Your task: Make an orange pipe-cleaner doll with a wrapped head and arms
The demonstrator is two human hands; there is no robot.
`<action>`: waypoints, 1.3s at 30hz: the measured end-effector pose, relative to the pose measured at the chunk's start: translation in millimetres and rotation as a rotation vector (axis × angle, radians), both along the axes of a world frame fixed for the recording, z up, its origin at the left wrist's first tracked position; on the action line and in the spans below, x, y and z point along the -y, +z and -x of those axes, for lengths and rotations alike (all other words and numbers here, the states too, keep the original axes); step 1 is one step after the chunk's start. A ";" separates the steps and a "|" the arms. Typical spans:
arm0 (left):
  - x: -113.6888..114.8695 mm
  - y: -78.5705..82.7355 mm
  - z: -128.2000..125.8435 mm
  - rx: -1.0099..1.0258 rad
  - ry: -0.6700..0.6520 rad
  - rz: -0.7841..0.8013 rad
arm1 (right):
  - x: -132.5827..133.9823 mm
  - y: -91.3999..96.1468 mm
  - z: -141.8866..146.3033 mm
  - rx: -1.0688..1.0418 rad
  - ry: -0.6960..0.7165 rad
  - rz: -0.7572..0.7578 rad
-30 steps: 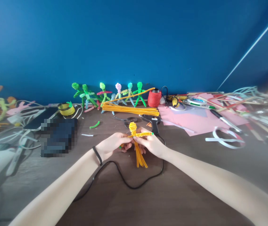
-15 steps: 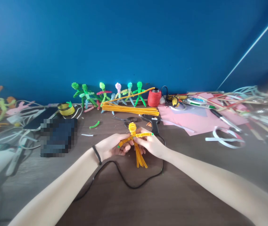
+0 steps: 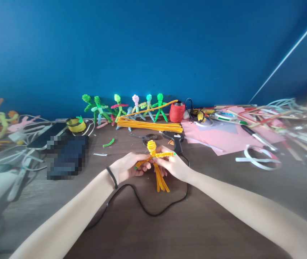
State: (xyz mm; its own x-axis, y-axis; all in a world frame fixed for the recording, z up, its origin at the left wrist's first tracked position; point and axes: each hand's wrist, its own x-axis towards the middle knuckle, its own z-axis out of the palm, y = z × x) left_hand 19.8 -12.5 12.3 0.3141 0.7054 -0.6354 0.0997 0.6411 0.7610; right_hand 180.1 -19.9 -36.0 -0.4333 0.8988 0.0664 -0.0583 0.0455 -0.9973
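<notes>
An orange-yellow pipe cleaner figure (image 3: 152, 148) is held upright between my two hands, above the table. It has a coiled head, wound arms with green tips, and several loose strands hanging as its lower part. My left hand (image 3: 131, 166) pinches the arm on the left, thumb on top. At the body and the base of the other arm, my right hand (image 3: 174, 164) is closed, its thumb pressed on the front and some fingers hidden behind. Just beyond them lie a black glue gun (image 3: 177, 141) and scissors (image 3: 149, 137).
A bundle of orange pipe cleaners (image 3: 150, 126) lies before several pipe cleaner figures (image 3: 117, 108) along the blue wall. Red yarn (image 3: 177, 112) and pink paper (image 3: 223, 142) are to the right. A dark phone-like object (image 3: 68, 158) lies left. A black cord (image 3: 153, 214) loops near me.
My left hand's fingers have shifted slightly along the figure's left arm, covering more of it. The figure and my right hand stay nearly still.
</notes>
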 end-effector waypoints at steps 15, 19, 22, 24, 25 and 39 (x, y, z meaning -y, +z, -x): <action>3.1 1.5 0.7 -0.039 0.023 -0.147 | 4.0 -1.5 1.1 0.019 -0.071 -0.065; 3.6 2.4 2.8 -0.012 -0.005 -0.185 | 7.3 1.3 -0.1 0.105 -0.177 -0.304; 3.7 3.8 4.4 0.006 -0.009 -0.190 | 9.0 3.3 -1.5 0.174 -0.233 -0.490; 3.5 4.6 5.1 0.023 -0.011 -0.186 | 10.2 4.0 -2.0 0.203 -0.255 -0.555; 3.5 5.0 5.2 0.032 -0.015 -0.181 | 10.8 4.2 -2.2 0.214 -0.265 -0.578; 8.1 10.5 2.8 0.245 0.090 0.047 | 7.5 6.0 -13.0 0.357 -0.262 -0.956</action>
State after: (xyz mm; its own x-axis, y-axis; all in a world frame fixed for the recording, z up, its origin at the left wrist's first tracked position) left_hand 17.0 -20.6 22.8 0.3998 0.7092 -0.5807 -0.1432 0.6741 0.7246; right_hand 193.1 -27.4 -30.0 -0.3670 0.6083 0.7037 0.3577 0.7907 -0.4969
